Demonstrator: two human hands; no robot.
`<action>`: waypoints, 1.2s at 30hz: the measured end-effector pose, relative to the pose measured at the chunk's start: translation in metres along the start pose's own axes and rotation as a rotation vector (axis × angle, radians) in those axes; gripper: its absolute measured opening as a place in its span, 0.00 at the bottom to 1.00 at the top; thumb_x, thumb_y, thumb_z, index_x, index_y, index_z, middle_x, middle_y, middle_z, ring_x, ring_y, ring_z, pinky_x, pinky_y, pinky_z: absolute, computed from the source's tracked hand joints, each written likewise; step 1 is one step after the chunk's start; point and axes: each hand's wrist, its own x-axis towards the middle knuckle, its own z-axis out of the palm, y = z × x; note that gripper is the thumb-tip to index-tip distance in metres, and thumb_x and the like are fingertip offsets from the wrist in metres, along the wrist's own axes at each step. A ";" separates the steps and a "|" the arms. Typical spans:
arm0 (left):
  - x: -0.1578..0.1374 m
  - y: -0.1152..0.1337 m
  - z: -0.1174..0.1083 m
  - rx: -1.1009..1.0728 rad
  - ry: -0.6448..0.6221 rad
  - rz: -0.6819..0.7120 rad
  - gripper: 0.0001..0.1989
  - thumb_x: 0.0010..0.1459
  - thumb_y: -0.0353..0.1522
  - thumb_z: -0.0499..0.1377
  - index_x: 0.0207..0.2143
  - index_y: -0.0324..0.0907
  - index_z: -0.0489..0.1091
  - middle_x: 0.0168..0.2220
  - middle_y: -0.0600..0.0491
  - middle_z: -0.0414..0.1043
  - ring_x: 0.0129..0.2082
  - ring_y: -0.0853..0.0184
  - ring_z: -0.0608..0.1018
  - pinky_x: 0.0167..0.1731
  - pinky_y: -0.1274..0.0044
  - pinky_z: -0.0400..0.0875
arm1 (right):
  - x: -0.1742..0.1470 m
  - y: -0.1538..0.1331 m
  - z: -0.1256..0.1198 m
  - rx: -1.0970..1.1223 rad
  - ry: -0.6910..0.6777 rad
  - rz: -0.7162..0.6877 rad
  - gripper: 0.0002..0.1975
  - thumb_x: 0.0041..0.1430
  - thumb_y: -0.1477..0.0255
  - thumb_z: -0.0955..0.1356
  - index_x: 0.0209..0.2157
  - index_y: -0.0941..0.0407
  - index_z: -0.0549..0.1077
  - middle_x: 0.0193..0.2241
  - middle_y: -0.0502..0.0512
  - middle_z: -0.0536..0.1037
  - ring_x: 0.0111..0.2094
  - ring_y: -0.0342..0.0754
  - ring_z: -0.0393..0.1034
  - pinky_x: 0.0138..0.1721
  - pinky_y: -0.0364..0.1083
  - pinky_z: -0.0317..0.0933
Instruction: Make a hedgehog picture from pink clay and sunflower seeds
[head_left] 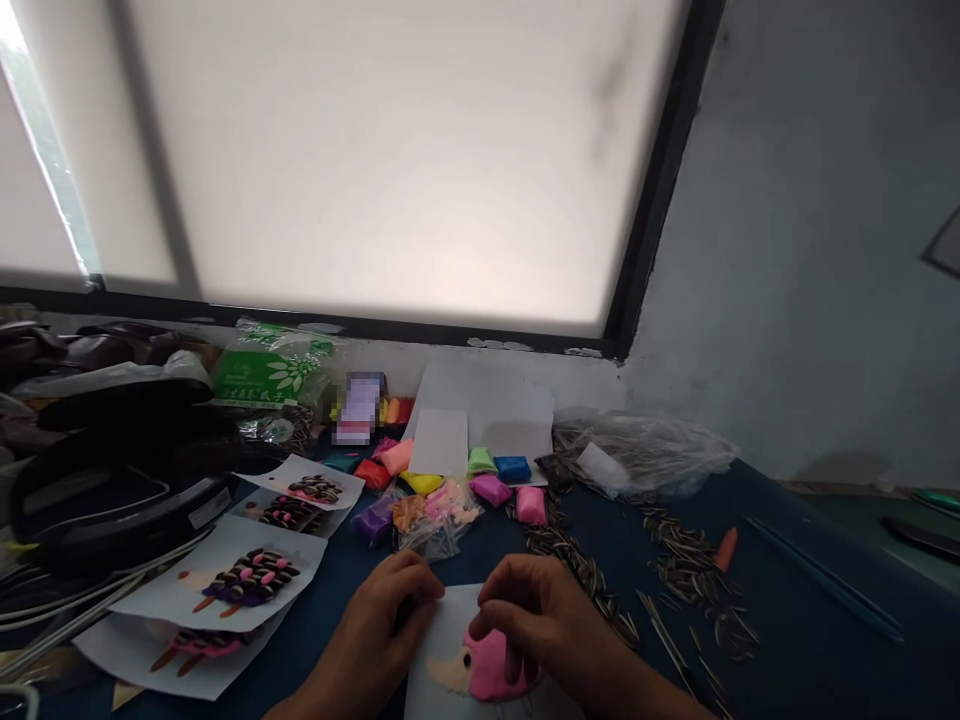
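A white paper card (442,690) lies before me, with a pink clay body (487,675), a cream pointed snout (450,672) and a black dot eye stuck to it. My left hand (382,625) is curled at the card's left edge, fingertips and thumb against the paper. Over the pink clay hovers my right hand (551,625), its thumb and forefinger bent together in a pinch. Whatever sits between those fingertips is too small or hidden to make out. Its lower fingers hang down in front of the clay and cover part of it.
Sunflower seeds (577,565) lie scattered to the right, near tweezers (664,635). Coloured clay packets (491,488) are strewn beyond my hands. Seed-covered hedgehog cards (251,578) overlap at left, beside black headphones (127,510) and white cables. A green seed bag (270,365) stands behind.
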 end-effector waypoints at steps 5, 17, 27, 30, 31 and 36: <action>0.001 0.003 -0.001 -0.011 0.007 -0.007 0.11 0.61 0.34 0.50 0.31 0.43 0.72 0.35 0.49 0.73 0.34 0.61 0.75 0.35 0.72 0.69 | 0.000 0.003 0.000 -0.091 0.007 -0.046 0.16 0.58 0.57 0.68 0.28 0.56 0.67 0.22 0.49 0.76 0.16 0.39 0.62 0.18 0.39 0.56; 0.005 0.012 -0.011 -0.032 -0.061 -0.070 0.13 0.58 0.35 0.51 0.31 0.41 0.74 0.33 0.49 0.71 0.30 0.62 0.74 0.30 0.74 0.66 | -0.006 -0.007 0.007 -0.354 0.056 -0.047 0.04 0.53 0.76 0.71 0.32 0.56 0.78 0.24 0.48 0.76 0.24 0.43 0.66 0.26 0.41 0.59; 0.006 0.015 -0.019 0.007 -0.107 -0.075 0.14 0.60 0.37 0.50 0.32 0.41 0.73 0.33 0.49 0.71 0.30 0.61 0.73 0.31 0.73 0.66 | -0.008 -0.008 0.005 -0.462 0.029 -0.191 0.08 0.63 0.73 0.67 0.31 0.57 0.78 0.24 0.48 0.73 0.25 0.42 0.64 0.27 0.41 0.57; 0.006 0.018 -0.030 0.021 -0.181 -0.095 0.12 0.59 0.36 0.52 0.32 0.41 0.74 0.34 0.50 0.71 0.31 0.61 0.73 0.32 0.72 0.67 | -0.009 -0.009 0.005 -0.501 0.053 -0.183 0.07 0.60 0.78 0.68 0.34 0.57 0.80 0.26 0.48 0.76 0.26 0.41 0.65 0.28 0.40 0.58; 0.006 0.019 -0.035 0.017 -0.219 -0.097 0.11 0.58 0.36 0.54 0.34 0.41 0.75 0.35 0.50 0.71 0.32 0.61 0.74 0.33 0.72 0.68 | -0.009 -0.009 0.005 -0.506 0.065 -0.175 0.08 0.59 0.79 0.68 0.35 0.57 0.80 0.27 0.48 0.76 0.26 0.41 0.65 0.28 0.40 0.58; 0.002 0.024 -0.060 -0.031 -0.505 -0.269 0.30 0.49 0.33 0.66 0.57 0.49 0.70 0.59 0.51 0.63 0.58 0.53 0.68 0.56 0.69 0.65 | -0.009 -0.012 0.005 -0.472 0.061 -0.088 0.06 0.56 0.80 0.70 0.33 0.57 0.80 0.24 0.47 0.76 0.24 0.41 0.64 0.26 0.39 0.57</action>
